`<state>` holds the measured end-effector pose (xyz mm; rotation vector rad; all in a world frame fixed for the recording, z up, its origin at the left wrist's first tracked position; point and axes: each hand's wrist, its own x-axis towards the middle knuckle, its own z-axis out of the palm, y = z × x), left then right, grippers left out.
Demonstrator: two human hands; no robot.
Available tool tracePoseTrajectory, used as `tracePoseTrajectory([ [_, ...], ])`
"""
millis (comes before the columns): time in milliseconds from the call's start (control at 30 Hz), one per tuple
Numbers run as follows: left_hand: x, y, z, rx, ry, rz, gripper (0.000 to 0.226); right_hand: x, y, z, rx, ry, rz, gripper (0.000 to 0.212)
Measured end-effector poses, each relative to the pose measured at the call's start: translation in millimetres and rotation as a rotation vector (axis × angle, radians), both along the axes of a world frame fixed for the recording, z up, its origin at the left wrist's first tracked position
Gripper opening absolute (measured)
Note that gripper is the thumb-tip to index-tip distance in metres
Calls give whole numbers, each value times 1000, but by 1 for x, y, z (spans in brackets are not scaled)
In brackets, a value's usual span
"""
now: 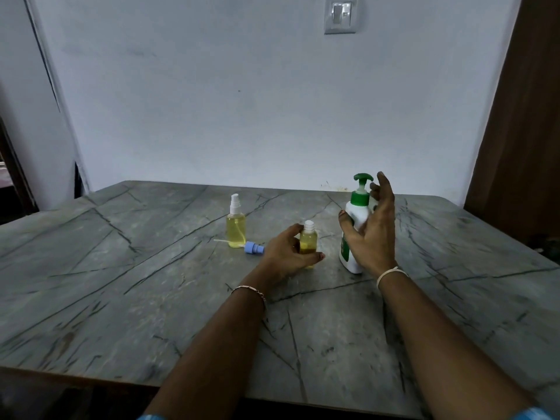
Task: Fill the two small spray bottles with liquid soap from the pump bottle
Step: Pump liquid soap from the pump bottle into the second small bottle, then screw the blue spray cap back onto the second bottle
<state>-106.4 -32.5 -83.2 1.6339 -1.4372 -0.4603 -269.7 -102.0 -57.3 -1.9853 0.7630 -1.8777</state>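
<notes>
Left hand (288,250) is wrapped round the uncapped spray bottle (309,242), standing neck-up, yellow liquid inside. Right hand (371,234) is loose, fingers spread, thumb touching the upright pump bottle (356,213) just right of it. Blue sprayer cap (253,247) lies sideways, tube pointing left, beside the capped spray bottle (236,227). Grey veined tabletop (151,298), white wall (242,101), light switch (341,15) up top.

The desk (121,298) is grey with dark lines like cracks. Behind it is a pale wall (242,101) with a white switch (341,14) up high. A brown wooden board (527,116) stands on the right.
</notes>
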Motion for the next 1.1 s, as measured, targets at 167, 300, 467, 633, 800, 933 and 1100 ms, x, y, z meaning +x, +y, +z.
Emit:
tracePoseTrajectory([
  [167,-1,1,4,11,2,36,56,-3,11,10,-330,142,-269,70],
  [300,-2,5,10,21,10,20,55,6,23,16,-422,288,-225,68],
  [467,5,12,16,40,-13,22,62,19,28,16,-393,384,-113,62],
  [633,16,27,23,44,27,42,71,21,29,14,-394,469,-67,59],
  [800,42,51,23,77,71,52,54,28,31,11,-404,584,-58,59],
  [933,63,69,21,62,109,71,75,38,35,8,-393,715,-11,56],
  [1100,85,87,24,23,112,83,35,51,36,-1,-223,962,53,47],
])
